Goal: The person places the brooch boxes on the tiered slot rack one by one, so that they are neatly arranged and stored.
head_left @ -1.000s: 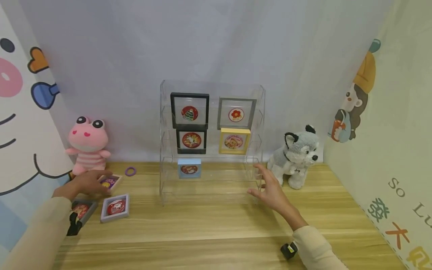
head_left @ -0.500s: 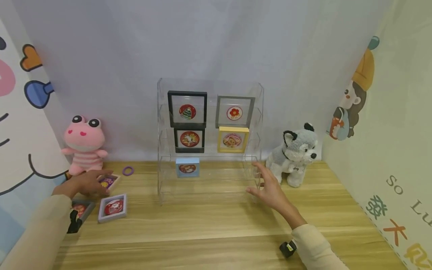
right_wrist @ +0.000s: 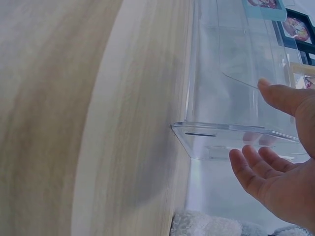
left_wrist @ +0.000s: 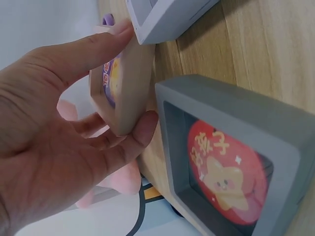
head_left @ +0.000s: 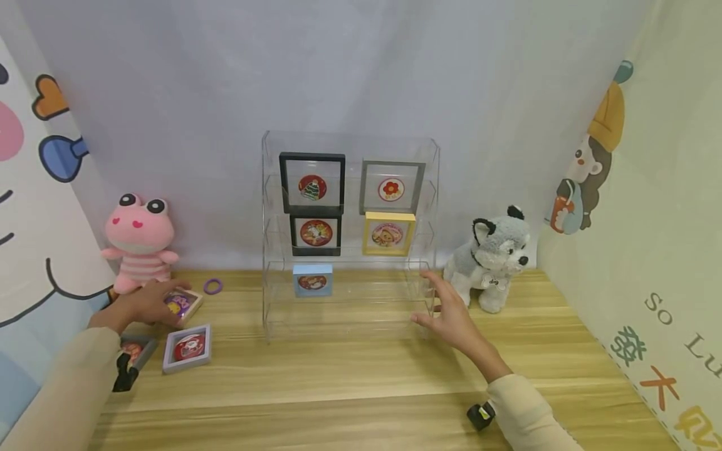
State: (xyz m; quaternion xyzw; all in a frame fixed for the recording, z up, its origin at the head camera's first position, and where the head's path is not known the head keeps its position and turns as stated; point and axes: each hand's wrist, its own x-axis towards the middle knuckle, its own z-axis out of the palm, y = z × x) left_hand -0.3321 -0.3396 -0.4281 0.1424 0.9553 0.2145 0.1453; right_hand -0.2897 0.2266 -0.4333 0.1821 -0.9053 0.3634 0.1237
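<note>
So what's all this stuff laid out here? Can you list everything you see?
Clear display rack: one, transparent, back middle of the wooden table.
Framed badges in rack: five; two black, one grey, one yellow, one light blue.
Beige frame: one, purple badge inside, held at the left.
Lilac frame: one, red badge, lying flat at the left.
Dark grey frame: one, red badge, left edge.
Purple ring: one, beside the frog.
Plush frog: one, pink, back left.
Plush husky: one, grey and white, right of rack.
Hands: left hand grips the beige frame; right hand open at the rack's right side.
</note>
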